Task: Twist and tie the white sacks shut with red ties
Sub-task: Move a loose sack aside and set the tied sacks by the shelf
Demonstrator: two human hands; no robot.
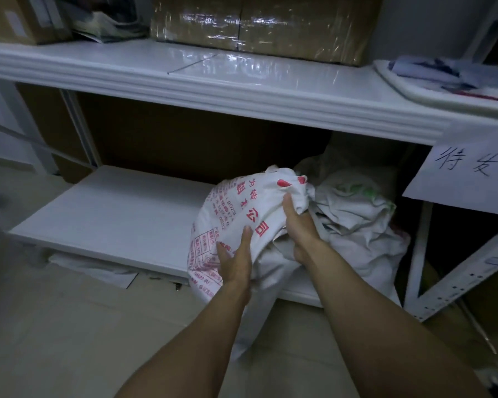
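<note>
A white sack with red print (233, 205) hangs over the front edge of the low white shelf (121, 214). My left hand (236, 257) lies flat against its printed front, fingers spread. My right hand (296, 216) grips the bunched fabric near the sack's top. Behind it to the right lies a heap of more white sacks (357, 214), one with green print. A small red patch (301, 179) shows at the sack's bunched top; I cannot tell whether it is print or a tie.
An upper white shelf (213, 81) carries a film-wrapped cardboard box (265, 24) and a white tray (443, 84) at right. A handwritten paper sign (466, 168) hangs from the shelf edge. A perforated metal brace (460, 280) stands at right. Pale floor tiles lie below.
</note>
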